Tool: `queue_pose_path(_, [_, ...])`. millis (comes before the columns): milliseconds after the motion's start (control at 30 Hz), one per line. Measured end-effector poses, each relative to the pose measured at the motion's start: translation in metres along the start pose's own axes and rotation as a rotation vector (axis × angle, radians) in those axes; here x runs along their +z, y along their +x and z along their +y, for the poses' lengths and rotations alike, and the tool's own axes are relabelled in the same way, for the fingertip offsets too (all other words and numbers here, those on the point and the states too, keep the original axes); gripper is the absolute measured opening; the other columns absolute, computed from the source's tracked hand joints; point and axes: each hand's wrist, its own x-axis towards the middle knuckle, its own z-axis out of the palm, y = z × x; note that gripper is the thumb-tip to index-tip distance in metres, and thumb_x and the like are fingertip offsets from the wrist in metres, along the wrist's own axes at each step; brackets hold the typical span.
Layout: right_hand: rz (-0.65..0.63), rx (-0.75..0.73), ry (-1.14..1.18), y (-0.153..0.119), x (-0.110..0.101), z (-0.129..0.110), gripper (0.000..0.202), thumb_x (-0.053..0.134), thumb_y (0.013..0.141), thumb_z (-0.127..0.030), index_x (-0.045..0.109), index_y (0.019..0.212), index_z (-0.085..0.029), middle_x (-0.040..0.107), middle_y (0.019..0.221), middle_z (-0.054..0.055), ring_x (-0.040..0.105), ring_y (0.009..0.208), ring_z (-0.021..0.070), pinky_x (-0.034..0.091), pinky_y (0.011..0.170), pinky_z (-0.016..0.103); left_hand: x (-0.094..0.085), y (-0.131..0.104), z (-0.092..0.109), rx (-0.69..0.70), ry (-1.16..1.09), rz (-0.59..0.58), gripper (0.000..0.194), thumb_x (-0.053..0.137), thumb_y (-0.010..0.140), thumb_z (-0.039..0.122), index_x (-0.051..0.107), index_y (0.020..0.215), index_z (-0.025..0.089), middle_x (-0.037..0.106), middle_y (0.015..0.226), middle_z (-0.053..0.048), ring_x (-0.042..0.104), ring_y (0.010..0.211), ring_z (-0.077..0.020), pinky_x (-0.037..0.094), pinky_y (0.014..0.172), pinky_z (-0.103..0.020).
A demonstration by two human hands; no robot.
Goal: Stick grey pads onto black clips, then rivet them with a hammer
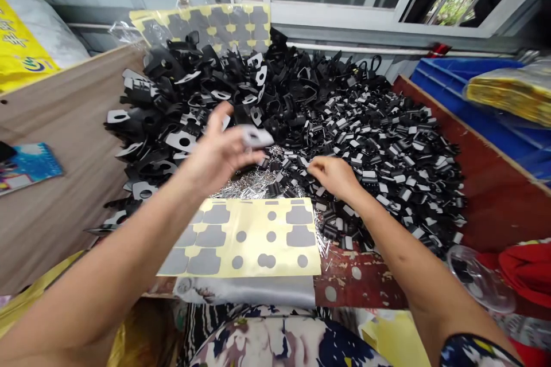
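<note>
My left hand [221, 152] is raised over the middle of the table, its fingers closed on a black part with a grey-white face and a hole [257, 136]. My right hand [333, 175] is pinched at the left edge of a pile of small black clips with grey pads [400, 166]; what its fingertips hold is too small to make out. Silver pins [252, 186] lie loose between the hands. Nearer to me is a yellow backing sheet [253, 241] with grey rectangular and round stickers. Larger black parts [172, 109] are heaped behind and left of my left hand.
Another yellow sticker sheet [219, 26] leans at the back below the window. A blue crate [473, 92] with yellow packets stands right. A clear plastic cup [480, 281] and red cloth [529, 269] are at the lower right. A wooden board [64, 126] borders the left.
</note>
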Motion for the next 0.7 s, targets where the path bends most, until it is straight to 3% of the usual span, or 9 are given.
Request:
queue_pose_path(67, [0.127, 0.061, -0.109, 0.044, -0.001, -0.003, 0.023, 0.06, 0.097, -0.038, 0.076, 0.092, -0.021, 0.078, 0.101, 0.01, 0.068, 0.092, 0.0239, 0.047, 0.08, 0.034, -0.003, 0.015, 0.025, 0.208, -0.084, 0.13, 0.068, 0.067, 0.095, 0.02, 0.035, 0.152, 0.037, 0.069, 0.119, -0.005, 0.073, 0.103, -0.0243, 0.064, 0.085, -0.042])
queue_pose_path(133, [0.176, 0.097, -0.133, 0.08, 0.004, -0.005, 0.023, 0.066, 0.093, -0.038, 0.074, 0.087, -0.017, 0.077, 0.104, 0.016, 0.068, 0.099, 0.0285, 0.046, 0.085, 0.037, -0.005, 0.013, 0.02, 0.199, -0.079, 0.126, 0.064, 0.071, 0.092, 0.023, 0.042, 0.147, 0.035, 0.07, 0.117, -0.004, 0.074, 0.098, -0.0224, 0.064, 0.081, -0.04])
queue_pose_path(233, [0.222, 0.131, -0.116, 0.109, 0.011, 0.001, 0.018, 0.071, 0.087, -0.031, 0.071, 0.077, -0.016, 0.076, 0.092, 0.016, 0.068, 0.093, 0.0286, 0.046, 0.083, 0.036, -0.008, -0.008, -0.028, -0.124, 0.003, -0.035, 0.053, 0.079, 0.084, 0.019, 0.058, 0.132, 0.025, 0.073, 0.109, -0.008, 0.074, 0.086, -0.0207, 0.064, 0.075, -0.036])
queue_pose_path(333, [0.318, 0.172, -0.051, 0.11, 0.001, 0.02, 0.028, 0.054, 0.097, -0.033, 0.067, 0.077, -0.017, 0.074, 0.082, 0.012, 0.066, 0.079, 0.0231, 0.046, 0.072, 0.032, -0.012, -0.033, -0.082, -0.388, 0.0, -0.166, 0.035, 0.079, 0.087, 0.023, 0.066, 0.119, 0.017, 0.075, 0.096, -0.009, 0.073, 0.08, -0.0179, 0.062, 0.074, -0.03])
queue_pose_path(433, [0.402, 0.207, 0.026, 0.081, -0.018, 0.039, 0.045, 0.031, 0.107, -0.036, 0.063, 0.081, -0.018, 0.067, 0.071, 0.006, 0.059, 0.062, 0.017, 0.043, 0.061, 0.027, -0.009, -0.046, -0.111, -0.493, -0.072, -0.24, 0.029, 0.077, 0.089, 0.023, 0.067, 0.115, 0.015, 0.075, 0.087, -0.008, 0.072, 0.074, -0.0151, 0.059, 0.07, -0.025])
queue_pose_path(500, [0.443, 0.159, 0.044, 0.046, -0.023, 0.041, 0.044, 0.033, 0.107, -0.039, 0.062, 0.081, -0.019, 0.066, 0.073, 0.005, 0.058, 0.064, 0.0167, 0.044, 0.063, 0.027, 0.0, -0.045, -0.118, -0.518, -0.153, -0.264, 0.031, 0.075, 0.091, 0.024, 0.064, 0.118, 0.014, 0.075, 0.087, -0.01, 0.072, 0.073, -0.0156, 0.058, 0.068, -0.024])
queue_pose_path(600, [0.44, -0.101, -0.057, -0.016, -0.008, 0.026, 0.032, 0.049, 0.105, -0.039, 0.068, 0.087, -0.022, 0.069, 0.087, 0.007, 0.061, 0.085, 0.0212, 0.044, 0.076, 0.031, 0.022, -0.035, -0.123, -0.516, -0.312, -0.281, 0.042, 0.071, 0.095, 0.034, 0.055, 0.131, 0.019, 0.076, 0.095, -0.014, 0.075, 0.082, -0.0218, 0.062, 0.074, -0.032])
queue_pose_path(700, [0.264, -0.339, -0.152, -0.068, 0.022, 0.008, 0.027, 0.05, 0.105, -0.034, 0.074, 0.097, -0.025, 0.069, 0.084, 0.006, 0.059, 0.086, 0.0224, 0.042, 0.08, 0.035, 0.042, -0.025, -0.131, -0.505, -0.384, -0.23, 0.042, 0.074, 0.09, 0.031, 0.054, 0.125, 0.025, 0.073, 0.1, -0.01, 0.075, 0.085, -0.0243, 0.064, 0.076, -0.04])
